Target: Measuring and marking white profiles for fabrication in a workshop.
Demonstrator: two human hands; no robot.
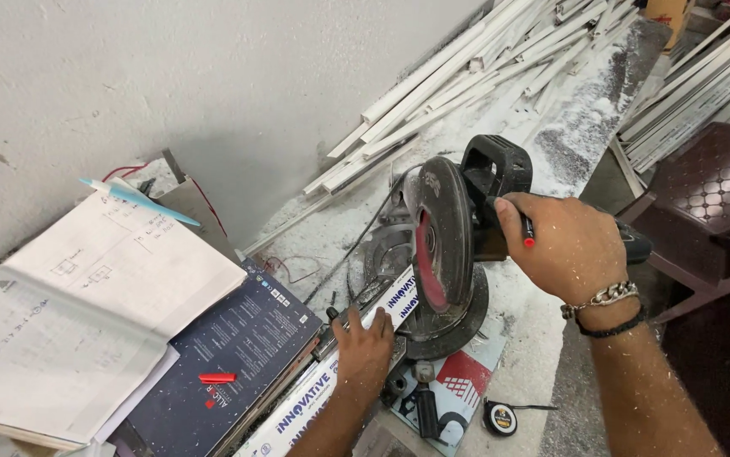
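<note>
- Both hands are busy at a mitre saw (445, 254) standing on a dusty counter (542, 330) against a white wall.
- Right hand (564, 245) is closed around the saw's black handle (493, 169), fingers curled tight, with a red-tipped marker (527, 233) pinched along the grip; this looks like the hold needed to guide the blade head downward.
- Left hand (363, 347) lies flat and mostly closed on a white profile strip (322, 389) with blue lettering, pressing it onto the saw bed, probably so it cannot shift under the blade.
- That strip runs diagonally from the lower edge of the view up under the round blade guard (437, 241), where the red blade face shows just above it.
- Left fingers sit just beside the blade, close but apart from it.
- Open notebook (85, 313) with a light blue pen (140, 201) rests on a dark blue booklet (229, 355) to the left, kept clear of the cutting line.
- Black and yellow tape measure (500, 416) lies on the counter near the saw base, within reach.
- White offcuts (458, 76) are piled along the wall behind the saw, and a brown plastic chair (712, 203) stands to the right.
</note>
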